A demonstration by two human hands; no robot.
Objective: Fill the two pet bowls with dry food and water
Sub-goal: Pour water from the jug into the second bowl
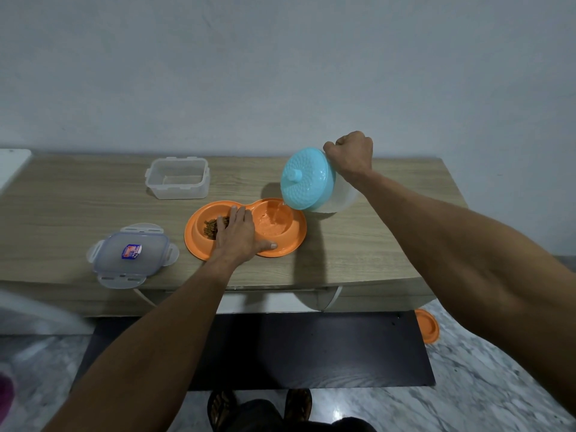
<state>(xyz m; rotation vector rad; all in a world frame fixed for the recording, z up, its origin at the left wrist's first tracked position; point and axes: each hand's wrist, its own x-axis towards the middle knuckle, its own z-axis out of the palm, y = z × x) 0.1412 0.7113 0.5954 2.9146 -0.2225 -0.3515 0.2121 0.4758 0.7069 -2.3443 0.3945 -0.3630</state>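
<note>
The orange double bowl (pixel 300 241) sits mid-bench (pixel 78 201), near the front edge. Its left well holds a small heap of kibble (pixel 210 229); its right well holds shallow water (pixel 271 227).

The left hand (pixel 240 236) lies flat on the bowl. Its fingers (pixel 232 217) are straight and released, reaching over the left well with the tips at the kibble. The thumb is spread right along the front rim of the water well.

The right hand (pixel 349 155) is raised behind the bowl's right end. Its fingers (pixel 350 140) are clenched at the back of a clear jug (pixel 343 198), holding it; the exact grip is hidden. The jug is tipped, its blue top (pixel 307 182) turned toward the camera, its lower edge just over the right well's far rim. A thin stream falls from it into the water.

Behind the bowl and to the left stands a clear tub (pixel 177 179). Its lid (pixel 132 255) lies left of the bowl. On the floor (pixel 498 385) below are a dark mat (pixel 280 347) and an orange disc (pixel 429 329).
</note>
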